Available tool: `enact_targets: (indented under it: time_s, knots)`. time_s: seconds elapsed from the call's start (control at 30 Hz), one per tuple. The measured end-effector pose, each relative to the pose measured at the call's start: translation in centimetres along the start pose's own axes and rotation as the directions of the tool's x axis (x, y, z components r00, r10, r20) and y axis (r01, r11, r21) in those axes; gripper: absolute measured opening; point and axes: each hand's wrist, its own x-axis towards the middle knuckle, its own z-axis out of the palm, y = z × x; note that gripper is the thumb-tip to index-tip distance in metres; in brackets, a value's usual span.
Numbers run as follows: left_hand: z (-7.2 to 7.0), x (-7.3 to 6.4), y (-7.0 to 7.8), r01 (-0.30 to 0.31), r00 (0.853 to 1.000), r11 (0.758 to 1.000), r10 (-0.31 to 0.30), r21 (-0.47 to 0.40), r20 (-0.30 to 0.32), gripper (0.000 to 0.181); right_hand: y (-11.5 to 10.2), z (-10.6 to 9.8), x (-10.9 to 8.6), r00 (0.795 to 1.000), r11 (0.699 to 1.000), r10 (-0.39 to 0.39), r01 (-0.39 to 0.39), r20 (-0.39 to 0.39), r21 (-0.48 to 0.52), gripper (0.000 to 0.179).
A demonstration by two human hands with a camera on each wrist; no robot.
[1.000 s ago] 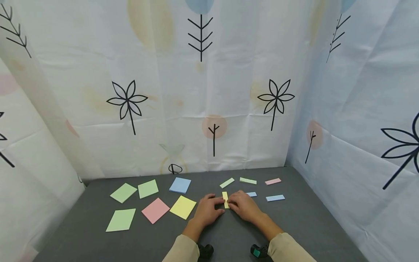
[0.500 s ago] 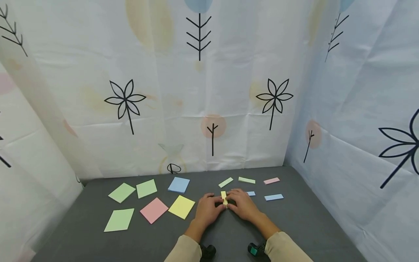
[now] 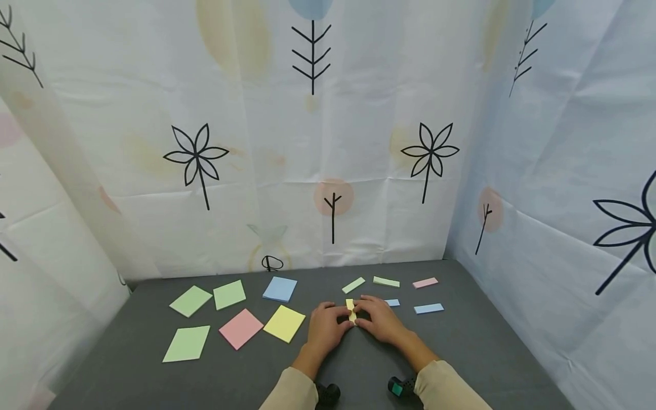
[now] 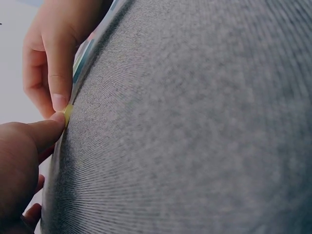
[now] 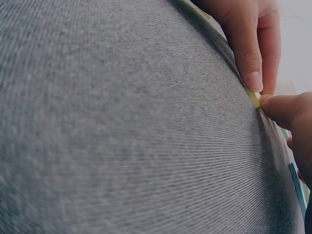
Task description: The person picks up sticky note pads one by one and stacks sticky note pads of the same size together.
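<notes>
Both with left hand (image 3: 325,330) and with right hand (image 3: 380,320), in the head view, pinched a narrow yellow strip (image 3: 352,315) from its two sides, with each grip closed on it, at or just over the dull grey bench (image 3: 361,370), right of a flat yellow square (image 3: 284,324) and left of a slim blue strip (image 3: 429,308). Judged it light, probably thin paper, soft enough to curl or crease; best to take it by the long edges, thumb against forefinger, without squeezing hard. In the left wrist view, saw two thumbs (image 4: 59,101) nearly tip to tip at the strip, over matte, fine-ribbed grey cloth (image 4: 170,122). In the right wrist view, saw yellow, straight-edged, against the same ribbing; could not tell single sheet from thin pad.
</notes>
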Motion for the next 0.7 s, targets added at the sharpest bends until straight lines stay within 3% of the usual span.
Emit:
enact_targets:
  time_s: [0.1, 0.23, 0.43, 0.53, 0.7]
  knots:
    - [-0.1, 0.0, 0.1, -0.016, 1.000, 1.000, 0.016, 0.018, 0.002, 0.025, 0.2, 0.0, 0.1, 1.000, 1.000, 0.001, -0.001, -0.014, 0.005, 0.020]
    - [-0.3, 0.0, 0.2, -0.025, 1.000, 0.999, 0.025, 0.045, 0.001, 0.025, 0.5, 0.0, 0.3, 0.995, 1.000, 0.018, -0.019, -0.102, -0.004, 0.019]
    - [-0.5, -0.1, 0.4, -0.014, 1.000, 0.998, 0.014, 0.059, -0.002, 0.026, 0.9, 0.1, 1.6, 0.973, 0.990, 0.117, -0.129, -0.198, -0.049, 0.022]
    - [-0.5, -0.1, 0.4, -0.009, 1.000, 0.999, 0.009, 0.054, 0.001, 0.026, 1.1, 0.2, 2.6, 0.968, 0.984, 0.154, -0.169, -0.197, -0.063, 0.026]
    - [-0.5, -0.2, 0.5, 0.000, 1.000, 0.999, 0.000, 0.040, 0.017, 0.026, 1.3, 0.5, 4.0, 0.970, 0.971, 0.205, -0.219, -0.133, -0.100, 0.033]
